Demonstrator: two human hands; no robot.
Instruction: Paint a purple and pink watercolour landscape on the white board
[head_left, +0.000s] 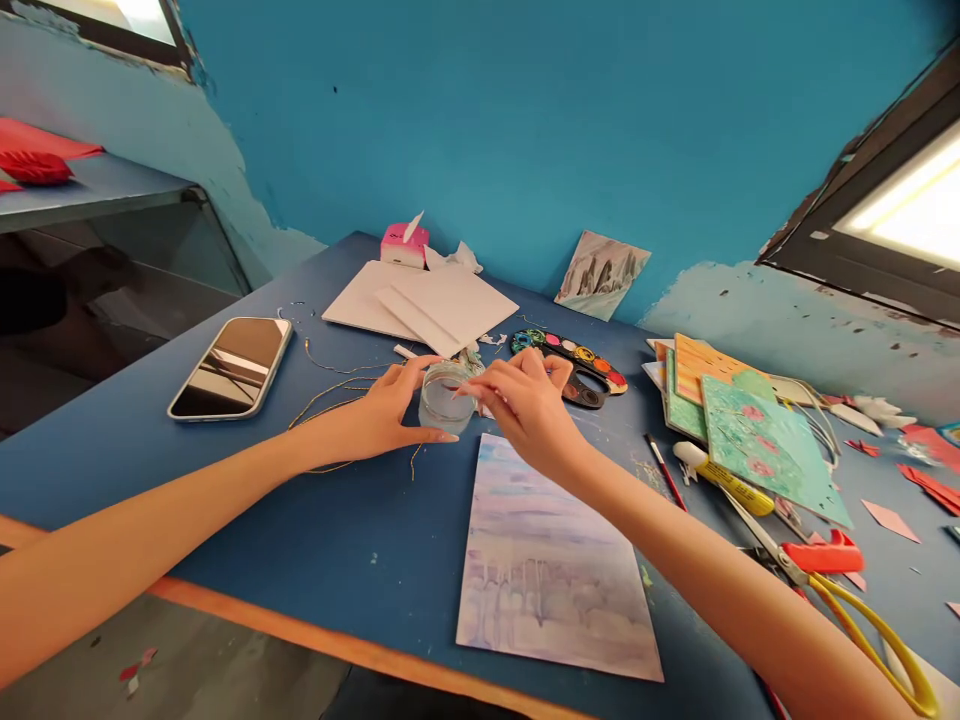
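We see a blue wall (487, 120) rising behind everything, and below it a blue table (285, 540) with an orange front edge. On the table, nearest us, lies a painted sheet (551, 570) with streaks of violet, pink and blue. To its right we find a pile of painted cards (772, 440), a green one uppermost, and farther back some overlapping white boards (427, 290). A phone (231, 368) lies face up on the left, well apart from the sheet. The paint palette (584, 354) sits just beyond the right hand (525, 395), which covers part of it; that hand's fingers are drawn together in a pinch on something slim. Our left hand (390, 408) is half curled, thumb and fingers around the side of the glass jar (442, 412), just past the sheet's upper left corner. Smallest is the pinched thing, apparently a brush (457, 390), mostly hidden by the fingers, its end at the jar's mouth.
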